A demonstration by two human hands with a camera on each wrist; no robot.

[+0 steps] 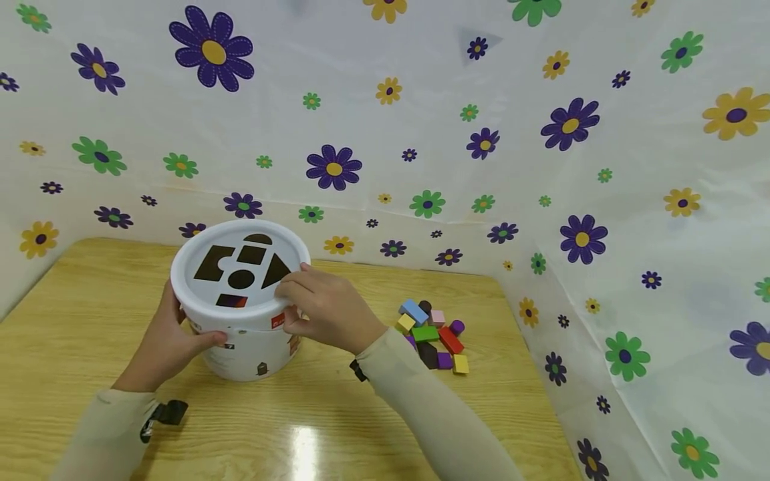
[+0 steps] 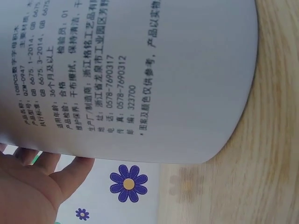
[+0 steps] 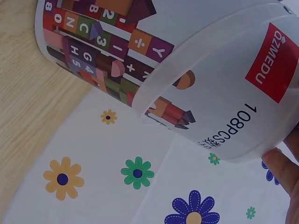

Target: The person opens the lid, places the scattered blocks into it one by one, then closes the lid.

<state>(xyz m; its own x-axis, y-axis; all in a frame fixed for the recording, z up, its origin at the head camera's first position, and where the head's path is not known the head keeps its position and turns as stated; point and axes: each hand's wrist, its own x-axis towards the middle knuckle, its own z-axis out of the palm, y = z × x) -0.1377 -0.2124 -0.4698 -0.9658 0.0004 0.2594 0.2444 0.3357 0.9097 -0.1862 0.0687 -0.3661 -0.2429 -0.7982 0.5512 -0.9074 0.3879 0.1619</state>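
A white round bucket (image 1: 243, 357) stands on the table at the left of the head view. Its white lid (image 1: 201, 288) has several cut-out shapes, among them a circle, a triangle and a half circle. My left hand (image 1: 171, 341) holds the bucket's left side, thumb across the front; in the left wrist view its fingers reach around the printed wall. My right hand (image 1: 331, 310) grips the lid's rim at the right with bent fingers. In the right wrist view, fingertips (image 3: 275, 163) touch the rim's edge near a red label (image 3: 273, 63).
Several coloured wooden blocks lie in a loose pile right of the right forearm, including a green block (image 1: 425, 334), a red block (image 1: 451, 340) and a blue block (image 1: 414, 310). Flower-printed sheeting (image 1: 277, 127) rises behind and to the right of the wooden table (image 1: 337, 427).
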